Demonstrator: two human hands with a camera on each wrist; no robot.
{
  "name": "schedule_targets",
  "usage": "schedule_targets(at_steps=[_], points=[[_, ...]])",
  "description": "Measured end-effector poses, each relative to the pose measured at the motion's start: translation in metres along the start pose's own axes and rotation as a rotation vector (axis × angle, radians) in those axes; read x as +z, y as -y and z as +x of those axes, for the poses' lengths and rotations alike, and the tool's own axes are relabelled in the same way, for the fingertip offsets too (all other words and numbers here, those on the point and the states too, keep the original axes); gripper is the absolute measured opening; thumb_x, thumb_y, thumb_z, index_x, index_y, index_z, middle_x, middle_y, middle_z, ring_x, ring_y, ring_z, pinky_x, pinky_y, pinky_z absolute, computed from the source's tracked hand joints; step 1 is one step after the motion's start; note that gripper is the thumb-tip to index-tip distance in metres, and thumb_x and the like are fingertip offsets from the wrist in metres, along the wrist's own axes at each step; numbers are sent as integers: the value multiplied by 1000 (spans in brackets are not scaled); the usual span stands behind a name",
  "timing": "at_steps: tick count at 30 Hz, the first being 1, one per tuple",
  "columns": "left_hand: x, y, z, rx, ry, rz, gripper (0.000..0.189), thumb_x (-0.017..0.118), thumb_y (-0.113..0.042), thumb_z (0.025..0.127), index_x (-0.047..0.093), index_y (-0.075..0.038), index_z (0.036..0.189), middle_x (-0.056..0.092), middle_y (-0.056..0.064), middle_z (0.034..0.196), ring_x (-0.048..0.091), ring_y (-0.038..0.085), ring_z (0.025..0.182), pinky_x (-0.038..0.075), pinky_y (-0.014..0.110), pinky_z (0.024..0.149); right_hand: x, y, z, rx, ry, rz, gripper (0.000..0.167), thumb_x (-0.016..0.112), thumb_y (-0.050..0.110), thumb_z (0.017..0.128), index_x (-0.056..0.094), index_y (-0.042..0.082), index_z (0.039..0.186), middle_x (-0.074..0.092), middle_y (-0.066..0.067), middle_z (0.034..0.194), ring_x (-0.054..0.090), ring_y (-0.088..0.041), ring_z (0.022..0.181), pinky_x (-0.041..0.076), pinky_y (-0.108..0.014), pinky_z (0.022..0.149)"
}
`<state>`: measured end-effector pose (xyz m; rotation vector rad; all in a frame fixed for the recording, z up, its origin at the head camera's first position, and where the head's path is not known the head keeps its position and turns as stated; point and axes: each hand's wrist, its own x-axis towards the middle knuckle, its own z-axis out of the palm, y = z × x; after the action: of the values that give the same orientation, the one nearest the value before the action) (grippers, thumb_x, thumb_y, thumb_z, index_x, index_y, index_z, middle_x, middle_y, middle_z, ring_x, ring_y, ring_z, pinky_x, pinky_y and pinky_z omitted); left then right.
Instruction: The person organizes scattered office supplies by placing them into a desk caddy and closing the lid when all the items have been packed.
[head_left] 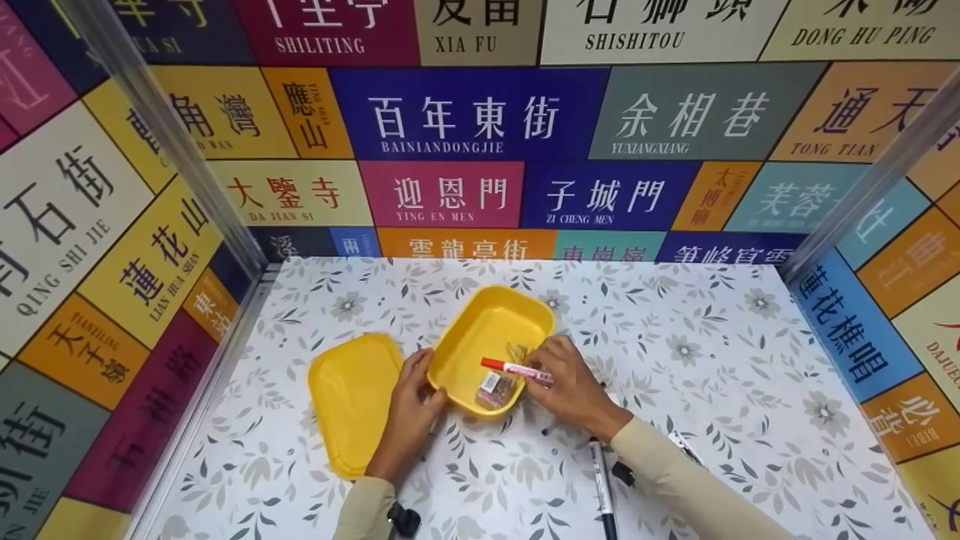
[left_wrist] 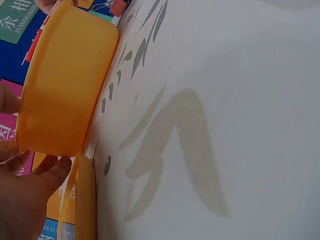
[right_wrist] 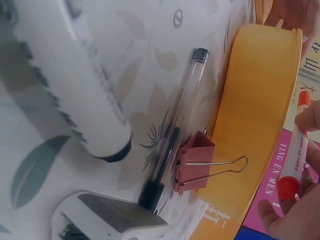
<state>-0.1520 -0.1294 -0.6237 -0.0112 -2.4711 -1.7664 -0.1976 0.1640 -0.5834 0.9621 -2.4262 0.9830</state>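
A yellow plastic box [head_left: 480,337] stands on the table, its lid [head_left: 352,405] lying to its left. With thumb and fingers my left hand [head_left: 417,397] grips the box's near left rim; the left wrist view shows these fingers [left_wrist: 55,175] at the box wall [left_wrist: 70,85]. My right hand [head_left: 566,379] pinches a red-capped white marker [head_left: 525,371] over the box's right side, and the marker [right_wrist: 295,160] shows between the fingers in the right wrist view. Inside the box lie a small clear pack [head_left: 495,390] with a white label and a yellowish item [head_left: 516,351], partly hidden.
A white marker with black ends [head_left: 602,480] lies below my right forearm. Beside the box are a pinkish-red binder clip [right_wrist: 195,165], a clear pen with a black cap [right_wrist: 175,125] and a white-and-grey item [right_wrist: 110,217]. Sign-covered panels enclose the flowered table.
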Motion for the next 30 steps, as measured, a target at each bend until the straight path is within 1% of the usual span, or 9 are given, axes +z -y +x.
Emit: schedule_targets(at_steps=[3, 5, 10, 12, 17, 21, 24, 26, 30], points=[[0, 0, 0, 4, -1, 2, 72, 67, -6, 101, 42, -5, 169, 38, 6, 175, 40, 21, 160, 37, 41, 130, 1, -2, 4, -17, 13, 25, 21, 84, 1, 84, 74, 8, 101, 69, -4, 99, 57, -24, 105, 54, -39, 89], [0, 0, 0, 20, -3, -12, 72, 67, -5, 100, 43, -3, 168, 39, 8, 174, 44, 24, 157, 39, 42, 129, 2, -4, 6, -31, 22, 45, 21, 84, -1, 85, 75, 7, 102, 69, -5, 100, 57, -26, 106, 53, -41, 91], [0, -1, 1, 21, 2, -37, 73, 66, -3, 99, 42, -2, 168, 39, 9, 173, 49, 28, 154, 42, 41, 127, 4, -8, 11, -51, 37, 77, 22, 85, -3, 84, 75, 6, 102, 69, -7, 99, 56, -28, 106, 50, -45, 93], [0, -1, 0, 8, 0, -26, 73, 66, -5, 99, 42, -4, 168, 38, 8, 174, 48, 27, 155, 41, 40, 127, 5, -9, 12, -49, 45, 72, 23, 86, -2, 83, 75, 6, 101, 68, -6, 99, 57, -27, 106, 51, -44, 93], [1, 0, 0, -4, -8, -14, 73, 65, -5, 99, 43, -6, 169, 37, 9, 175, 46, 28, 157, 41, 45, 128, 10, -10, 16, -35, 61, 77, 22, 87, 1, 83, 74, 7, 100, 68, -6, 98, 57, -24, 106, 52, -42, 91], [1, -1, 1, -15, -9, -1, 73, 66, -7, 100, 43, -6, 169, 37, 8, 175, 46, 25, 157, 41, 43, 128, 14, -9, 22, 2, 84, 88, 20, 88, 4, 87, 75, 8, 100, 68, -4, 99, 56, -22, 104, 52, -40, 90], [1, 1, 1, -8, -5, 5, 73, 66, -8, 100, 42, -5, 169, 38, 7, 175, 46, 23, 156, 41, 41, 128, 17, -10, 25, 11, 96, 88, 20, 88, 5, 87, 75, 9, 100, 67, -2, 99, 55, -21, 105, 52, -40, 90], [1, 2, 2, 3, -2, 7, 73, 66, -7, 100, 42, -4, 169, 38, 8, 174, 46, 23, 156, 41, 42, 128, 19, -11, 27, -7, 87, 82, 21, 88, 3, 85, 75, 9, 101, 67, -2, 98, 55, -23, 105, 52, -41, 90], [0, 1, 2, 6, -4, 20, 74, 67, -7, 99, 42, -4, 169, 39, 8, 174, 45, 24, 157, 41, 43, 128, 22, -12, 31, -57, 57, 68, 25, 86, 1, 82, 74, 5, 104, 68, -5, 99, 56, -27, 107, 50, -44, 91]])
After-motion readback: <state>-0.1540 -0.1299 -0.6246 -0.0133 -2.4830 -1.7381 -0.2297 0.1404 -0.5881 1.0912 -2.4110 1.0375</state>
